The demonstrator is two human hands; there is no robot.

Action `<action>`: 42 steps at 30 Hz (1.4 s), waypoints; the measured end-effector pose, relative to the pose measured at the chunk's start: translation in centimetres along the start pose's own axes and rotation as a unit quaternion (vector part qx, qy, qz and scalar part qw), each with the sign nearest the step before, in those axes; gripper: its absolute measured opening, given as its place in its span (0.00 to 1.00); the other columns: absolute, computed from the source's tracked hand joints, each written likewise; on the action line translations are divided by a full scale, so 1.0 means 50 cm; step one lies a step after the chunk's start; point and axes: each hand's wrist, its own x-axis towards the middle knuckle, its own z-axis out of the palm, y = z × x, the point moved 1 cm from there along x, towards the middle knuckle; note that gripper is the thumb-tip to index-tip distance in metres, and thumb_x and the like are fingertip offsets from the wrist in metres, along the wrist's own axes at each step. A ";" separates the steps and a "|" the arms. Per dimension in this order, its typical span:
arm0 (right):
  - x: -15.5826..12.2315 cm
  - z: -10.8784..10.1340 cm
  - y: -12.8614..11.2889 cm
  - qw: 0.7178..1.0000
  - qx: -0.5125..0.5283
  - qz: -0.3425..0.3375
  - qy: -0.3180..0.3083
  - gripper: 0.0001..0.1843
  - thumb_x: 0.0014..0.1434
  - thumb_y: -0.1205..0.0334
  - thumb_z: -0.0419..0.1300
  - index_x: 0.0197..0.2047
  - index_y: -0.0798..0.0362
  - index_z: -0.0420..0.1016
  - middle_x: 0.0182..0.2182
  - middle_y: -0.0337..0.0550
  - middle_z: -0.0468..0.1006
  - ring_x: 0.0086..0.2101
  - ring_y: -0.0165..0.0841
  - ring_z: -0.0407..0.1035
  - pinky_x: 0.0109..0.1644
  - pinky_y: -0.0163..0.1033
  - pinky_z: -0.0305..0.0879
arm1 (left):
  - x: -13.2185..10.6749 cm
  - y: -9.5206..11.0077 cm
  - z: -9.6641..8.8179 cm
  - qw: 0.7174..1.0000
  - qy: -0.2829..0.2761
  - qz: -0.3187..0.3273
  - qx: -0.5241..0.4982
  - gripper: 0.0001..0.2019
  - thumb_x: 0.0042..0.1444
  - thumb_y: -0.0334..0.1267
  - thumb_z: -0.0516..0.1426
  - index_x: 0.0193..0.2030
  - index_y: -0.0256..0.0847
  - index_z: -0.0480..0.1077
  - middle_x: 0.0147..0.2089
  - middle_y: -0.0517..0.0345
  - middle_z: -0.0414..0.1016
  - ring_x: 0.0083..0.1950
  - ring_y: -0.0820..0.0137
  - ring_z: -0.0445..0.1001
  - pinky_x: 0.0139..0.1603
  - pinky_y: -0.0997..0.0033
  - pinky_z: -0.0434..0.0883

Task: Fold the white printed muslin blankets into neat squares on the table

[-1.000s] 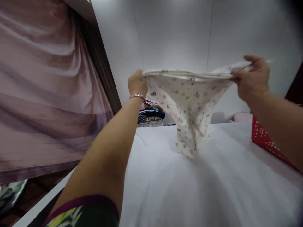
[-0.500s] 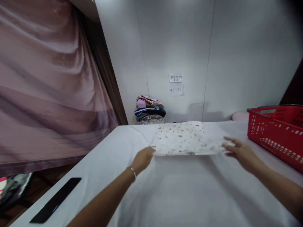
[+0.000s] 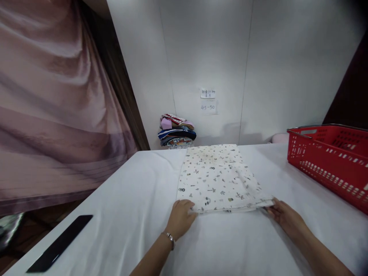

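Note:
A white cloth (image 3: 215, 180) with small grey and dark printed figures lies folded in layers on the white-covered table (image 3: 138, 191). Its near edge runs between my two hands. At the near left corner, my left hand (image 3: 181, 219) is closed on the edge, a bracelet on its wrist. My right hand (image 3: 283, 214) pinches the near right corner, which is drawn out a little to the right and slightly raised. Some creases run along the cloth's right side. What kind of cloth article it is, I cannot tell.
A red plastic basket (image 3: 330, 161) stands at the right. A pile of folded clothes (image 3: 176, 132) sits beyond the far edge, by the wall. One long black flat object (image 3: 61, 243) lies at the left front. A pink curtain (image 3: 57, 115) hangs on the left.
Both hands have come nearer to me, drawing the cloth's near edge along, so more of its surface shows. My right hand, fingers spread before, now pinches the corner.

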 end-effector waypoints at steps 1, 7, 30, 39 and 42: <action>0.008 -0.002 0.000 1.000 -0.015 0.013 0.006 0.19 0.49 0.67 0.65 0.44 0.55 0.67 0.29 0.41 0.76 0.29 0.30 0.72 0.26 0.29 0.71 | 0.002 0.014 0.005 1.000 0.005 0.005 -0.026 0.12 0.51 0.39 0.56 0.43 0.43 0.72 0.47 0.54 0.73 0.50 0.63 0.68 0.57 0.58 0.60; 0.041 0.057 -0.035 0.992 -0.112 -0.053 0.012 0.13 0.44 0.65 0.66 0.35 0.56 0.70 0.29 0.40 0.75 0.27 0.27 0.67 0.24 0.28 0.63 | 0.034 0.089 0.035 0.975 -0.002 -0.002 -0.222 0.10 0.54 0.39 0.53 0.39 0.42 0.73 0.44 0.56 0.74 0.46 0.67 0.70 0.50 0.65 0.66; -0.074 0.303 0.166 0.790 -0.471 -0.234 -0.315 0.24 0.52 0.51 0.58 0.52 0.49 0.67 0.37 0.41 0.71 0.33 0.32 0.65 0.37 0.38 0.64 | 0.075 0.121 0.126 0.454 -0.004 -0.241 -0.858 0.32 0.53 0.60 0.49 0.53 0.33 0.68 0.45 0.46 0.74 0.44 0.62 0.73 0.45 0.65 0.68; -0.078 0.307 0.152 0.830 -0.412 -0.218 -0.306 0.17 0.57 0.48 0.52 0.32 0.52 0.74 0.27 0.41 0.70 0.29 0.32 0.63 0.33 0.36 0.60 | 0.069 0.129 0.109 0.444 -0.056 -0.180 -0.876 0.31 0.56 0.59 0.46 0.56 0.36 0.65 0.52 0.46 0.71 0.52 0.60 0.69 0.54 0.60 0.63; -0.062 0.297 0.150 0.897 -0.340 -0.126 -0.253 0.18 0.52 0.46 0.58 0.28 0.53 0.71 0.19 0.35 0.63 0.22 0.27 0.55 0.24 0.32 0.52 | 0.071 0.123 0.118 0.437 -0.053 -0.169 -0.882 0.29 0.57 0.55 0.48 0.56 0.33 0.65 0.53 0.45 0.71 0.55 0.60 0.67 0.59 0.59 0.58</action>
